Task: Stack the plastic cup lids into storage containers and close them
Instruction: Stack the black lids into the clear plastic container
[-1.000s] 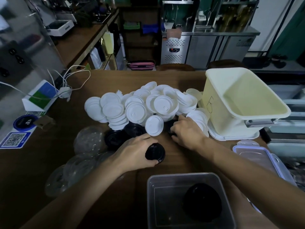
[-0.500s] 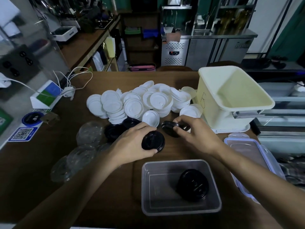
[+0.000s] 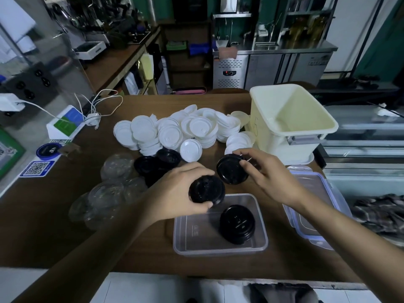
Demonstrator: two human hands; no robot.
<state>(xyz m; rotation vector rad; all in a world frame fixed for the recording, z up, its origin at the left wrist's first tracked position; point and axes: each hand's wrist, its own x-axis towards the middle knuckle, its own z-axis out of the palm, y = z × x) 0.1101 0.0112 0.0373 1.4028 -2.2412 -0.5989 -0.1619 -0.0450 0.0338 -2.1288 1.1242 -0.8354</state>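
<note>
Our left hand point(image 3: 172, 193) grips 1 black lid point(image 3: 206, 192), thumb under its near edge and fingers point(image 3: 196, 171) curled over the far edge. It hangs just above the far left corner of the clear storage container point(image 3: 192, 235). Our right hand point(image 3: 273, 173) pinches a 2nd black lid point(image 3: 231, 169) by its right rim, tilted so its face turns toward us, just beyond the container and close beside the first lid. We cannot tell whether the 2 lids touch.

The container sits open on the brown tabletop point(image 3: 54, 226) at the near edge. Inside it, toward the right, stands a short stack of black lids point(image 3: 237, 224). The container's own cover point(image 3: 314, 206), clear with bluish clips, lies flat just to its right.

Behind our hands a loose heap of white lids point(image 3: 168, 133) spreads across the middle of the tabletop. A few more black lids point(image 3: 153, 166) lie at its near edge, left of our left hand. Clear dome lids point(image 3: 109, 193) lie in a cluster further left. A cream bin point(image 3: 269, 136) stands open to the right of the white heap, resting on its own white cover.
</note>
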